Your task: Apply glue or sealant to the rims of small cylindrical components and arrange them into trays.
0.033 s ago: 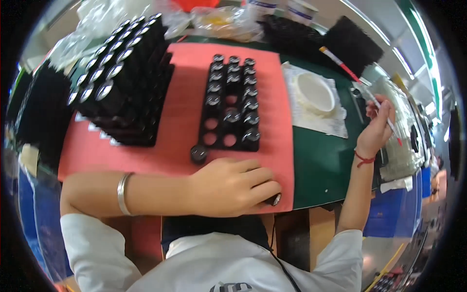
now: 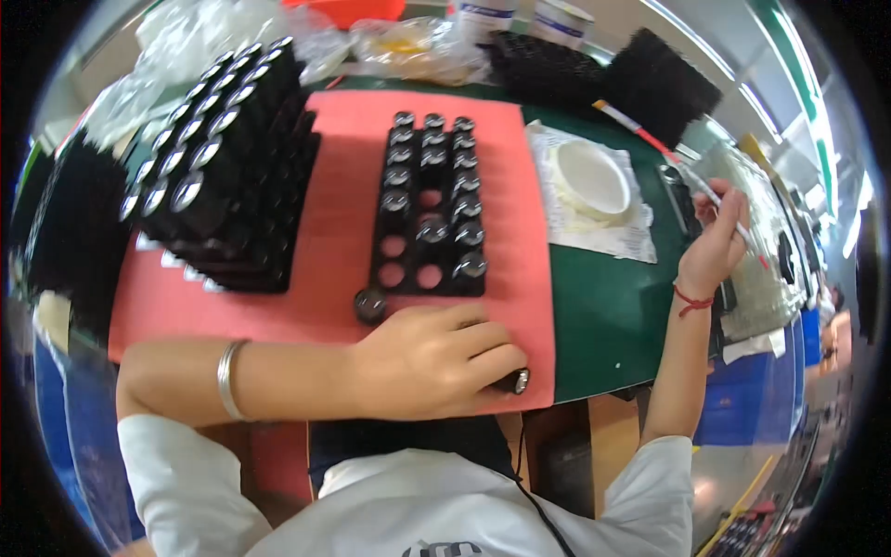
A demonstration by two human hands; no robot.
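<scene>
1. Clearly, the left hand lies low in the frame, just left of the lower middle, curled palm down with its fingers bent around a small black piece; only the shiny end of that piece shows past the fingers.
2. At the right of the frame, the right hand is closed around a thin white stick with a red lower end (a yellow and red stretch runs further up and left, but I cannot tell whether the 2 are joined).
3. Near the middle, a black rack with 3 columns of round holes lies on a pink mat. Shiny-topped black pieces fill most of it, and pink shows through several holes toward its lower left.
4. Just beside the rack's lower left corner, near the left hand, a loose black cap sits on the mat.
5. At upper left is a tall stack of black pieces with shiny tops.
6. Right of the mat, a pale ring rests on white paper over a green table.
</scene>
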